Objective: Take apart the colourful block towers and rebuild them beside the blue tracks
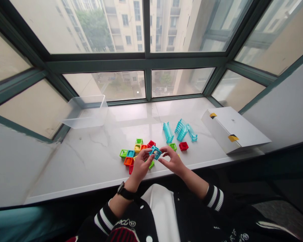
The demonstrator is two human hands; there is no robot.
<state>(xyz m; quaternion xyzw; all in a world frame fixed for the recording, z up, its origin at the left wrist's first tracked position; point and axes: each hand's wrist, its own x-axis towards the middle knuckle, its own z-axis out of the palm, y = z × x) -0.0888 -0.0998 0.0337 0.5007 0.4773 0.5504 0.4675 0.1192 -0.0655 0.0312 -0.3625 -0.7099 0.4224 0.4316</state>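
A hollow blue toy block (156,152) is held up just above the windowsill. My left hand (140,165) grips it from the left, with the thumb in front. At its right side, the thumb and index finger of my right hand (173,162) close around the edge. Under and beside my left hand lie several loose blocks, among them a green block (123,153), another blue block (130,153), an orange block (128,161) and a yellow block (137,148). Some are partly hidden by that hand. Beyond my right hand sit a green block (173,146) and a red block (183,146).
Clear-blue ribbed track pieces (168,132) and a curved piece (181,129) lie farther back on the white sill (91,164). A transparent plastic bin (87,114) stands at the back left. On the right is a white box (238,129) with yellow-black tabs. Windows enclose the sill.
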